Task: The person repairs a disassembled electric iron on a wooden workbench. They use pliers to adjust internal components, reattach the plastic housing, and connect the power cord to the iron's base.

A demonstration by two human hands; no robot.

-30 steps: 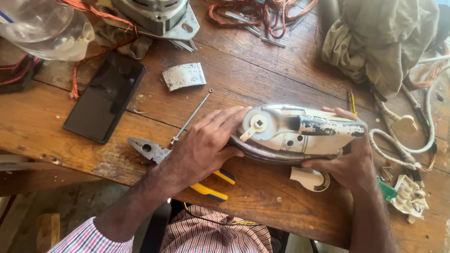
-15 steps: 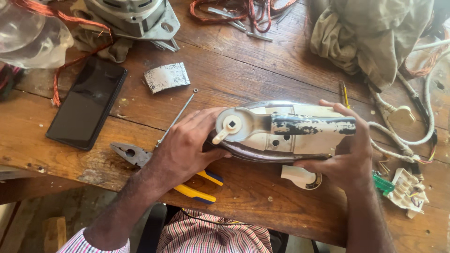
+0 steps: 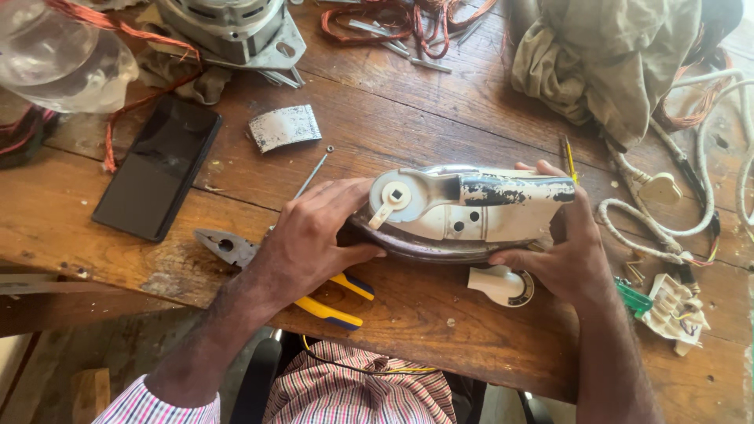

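An old white and chrome clothes iron [image 3: 463, 208] lies on the wooden table [image 3: 440, 330], its worn handle pointing right. My left hand [image 3: 314, 235] grips its front end, thumb under the chrome soleplate. My right hand [image 3: 561, 251] holds the rear end, fingers curled over the handle's back. A white dial knob [image 3: 503, 284] lies on the table just below the iron. Pliers with yellow and blue handles [image 3: 314, 294] lie partly under my left wrist.
A black phone [image 3: 157, 179] lies at the left, a long thin screwdriver [image 3: 312, 173] and a bent metal plate [image 3: 284, 127] behind my left hand. A motor housing [image 3: 232, 27], copper wire, a cloth [image 3: 613, 59], white cord [image 3: 691, 212] and a plug part [image 3: 671, 310] surround the space.
The view has shifted slightly. Both hands keep hold of the iron, which has stayed flat on the table at about the same spot.
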